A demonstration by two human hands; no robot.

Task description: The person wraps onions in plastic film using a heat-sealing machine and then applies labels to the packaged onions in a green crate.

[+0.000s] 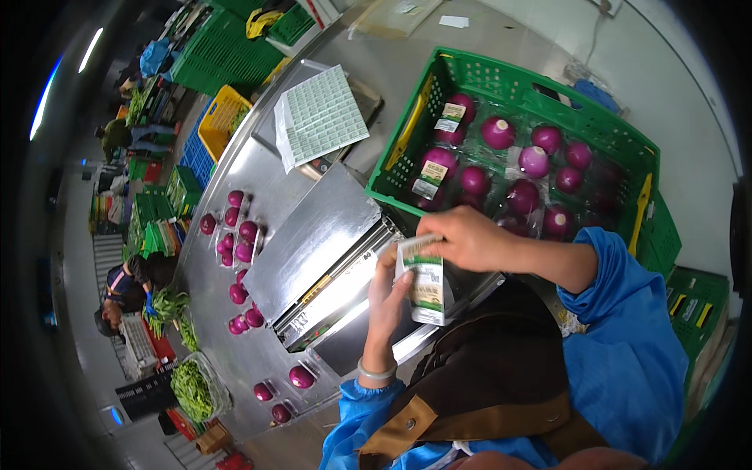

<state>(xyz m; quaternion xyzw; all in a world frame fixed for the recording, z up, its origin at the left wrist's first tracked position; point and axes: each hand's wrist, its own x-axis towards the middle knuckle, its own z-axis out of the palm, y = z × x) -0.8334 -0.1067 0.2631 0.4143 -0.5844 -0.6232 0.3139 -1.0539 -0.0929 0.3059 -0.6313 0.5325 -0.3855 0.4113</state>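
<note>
Before my torso, a folded strip of printed labels (427,296) hangs between my hands. My left hand (385,299), with a pale bangle at the wrist, grips its left side between thumb and fingers. At the strip's upper end my right hand (467,238) pinches the paper, close to the near rim of a green plastic crate (402,120). Inside that crate lie film-wrapped trays of red onions (497,132), two of them bearing labels (433,176). Below my hands is a metal film-wrapping machine (317,235), partly covered by them.
Trays of red onions (244,249) stand on the steel table (205,305) left of the machine. A sheet of small green labels (326,114) rests on what looks like a scale. Leafy greens (192,390) sit at the table's far-left edge. Beyond, a person (126,288) handles greens.
</note>
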